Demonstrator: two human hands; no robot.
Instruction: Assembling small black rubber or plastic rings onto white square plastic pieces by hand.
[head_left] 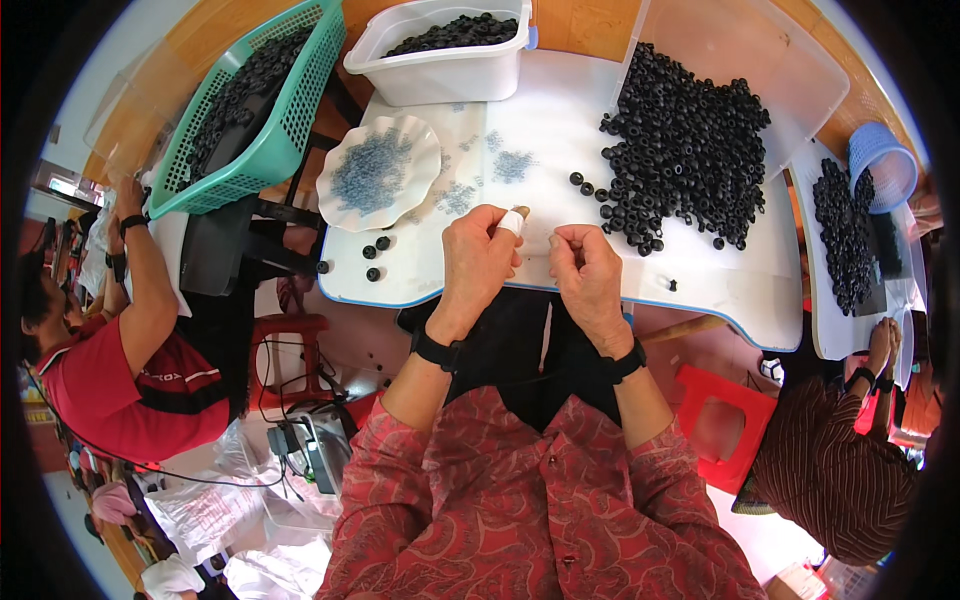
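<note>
Above the near edge of the white table [560, 100], my left hand [478, 262] is closed, with a white wrap around one digit. Beside it, a short gap away, my right hand [588, 278] has its thumb and fingertips pinched together. Whatever either hand grips is too small or too hidden to make out. Ahead of my left hand, tiny translucent grey-blue rings [513, 166] lie scattered. More of them fill a white scalloped plate [421, 140] at the left. A large pile of small round black parts [680, 150] spreads beyond my right hand.
Several loose black parts [372, 251] lie left of my hands. A white tub [440, 78] and a green basket [290, 140] hold black parts. A clear bin [790, 70] lies behind the pile. People sit on both sides; a red stool [722, 425] stands at right.
</note>
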